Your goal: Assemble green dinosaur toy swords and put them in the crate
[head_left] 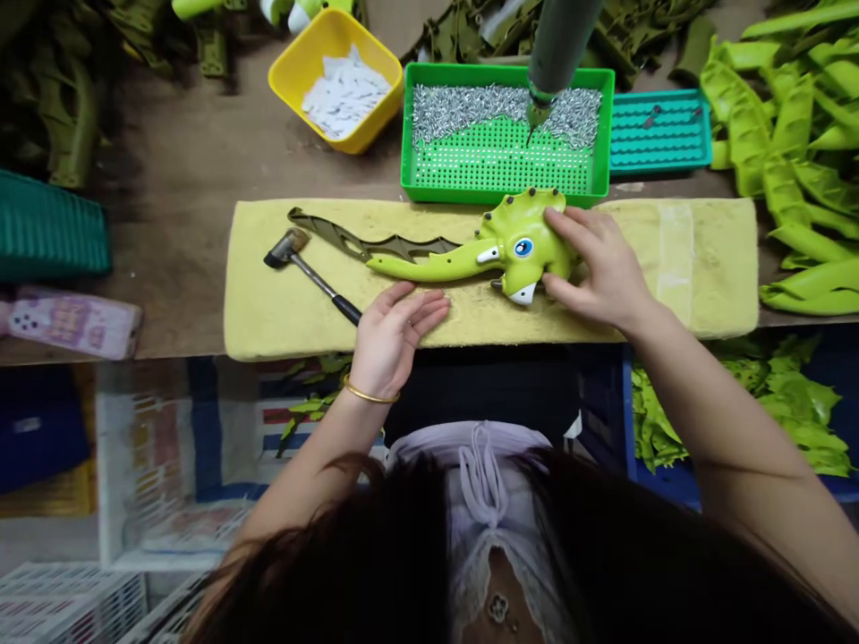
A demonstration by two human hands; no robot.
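A lime-green toy dinosaur head (533,240) with a long green handle (429,268) lies on a yellow padded cloth (718,268). My right hand (597,264) grips the head's right side, thumb below and fingers above. Just below the handle, my left hand (403,331) rests on the pad's front edge, palm up with fingers stretched out, holding nothing. An olive-brown plastic strip (395,246) runs along behind the handle; its right end is hidden. To the left lies a small hammer (312,275), its black grip end passing behind my left hand.
Behind the pad stand a green basket (503,183) of small screws, a yellow tub (288,80) of white pieces and a teal tray (661,161). A power screwdriver (560,54) hangs over the basket. Green plastic parts (805,134) pile up at right; a phone (77,322) lies left.
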